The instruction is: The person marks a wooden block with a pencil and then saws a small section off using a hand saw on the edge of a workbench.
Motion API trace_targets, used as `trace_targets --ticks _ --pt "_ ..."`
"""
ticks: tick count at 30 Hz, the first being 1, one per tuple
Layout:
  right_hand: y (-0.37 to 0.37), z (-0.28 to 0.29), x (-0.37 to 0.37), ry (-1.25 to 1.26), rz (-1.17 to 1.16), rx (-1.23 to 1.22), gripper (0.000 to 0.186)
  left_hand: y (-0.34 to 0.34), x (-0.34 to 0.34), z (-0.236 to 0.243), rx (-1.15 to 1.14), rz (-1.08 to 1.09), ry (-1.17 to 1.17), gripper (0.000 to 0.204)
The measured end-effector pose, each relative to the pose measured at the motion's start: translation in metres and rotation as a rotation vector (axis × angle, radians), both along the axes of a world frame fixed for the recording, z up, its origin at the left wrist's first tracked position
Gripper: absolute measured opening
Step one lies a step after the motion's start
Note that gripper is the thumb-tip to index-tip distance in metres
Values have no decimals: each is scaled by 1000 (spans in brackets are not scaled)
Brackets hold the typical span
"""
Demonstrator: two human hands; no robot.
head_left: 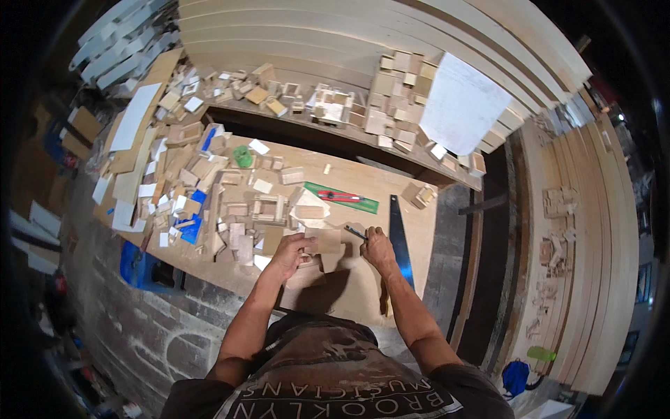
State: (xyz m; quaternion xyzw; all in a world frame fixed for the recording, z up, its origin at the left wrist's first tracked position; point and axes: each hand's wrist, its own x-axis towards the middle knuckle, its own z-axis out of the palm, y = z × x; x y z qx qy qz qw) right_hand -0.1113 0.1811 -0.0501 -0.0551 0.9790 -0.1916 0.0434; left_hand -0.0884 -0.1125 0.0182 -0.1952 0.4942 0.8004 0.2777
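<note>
My left hand (293, 255) is closed round a small thin square of plywood (322, 241), held over the workbench (349, 276). To its right, my right hand (377, 244) grips a dark slim tool (354, 230) resembling a pen; its kind is not certain. Beyond my hands lie a green triangular ruler (366, 207) and a red utility knife (338, 195) on top of it. A long dark steel straightedge (399, 234) lies right of my right hand. Small wooden box pieces (269, 209) are piled just past my left hand.
Loose blocks (188, 174), blue pieces (195, 209) and a green roll (243, 157) crowd the bench's left side. A back shelf (300, 115) holds more pieces and a white sheet (462, 105). Long boards (586, 251) stand at the right; a blue crate (146, 269) sits lower left.
</note>
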Motion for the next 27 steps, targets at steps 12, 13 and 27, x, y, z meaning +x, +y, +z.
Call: trace_targets --ticks 12,13,27 --pt "5 109 90 117 -72 -1093 44 79 13 13 23 -172 24 12" --pt "8 109 94 147 -91 -1006 43 82 14 6 30 -194 27 12" --pt "11 134 115 377 91 -794 15 118 39 26 -67 -191 60 19"
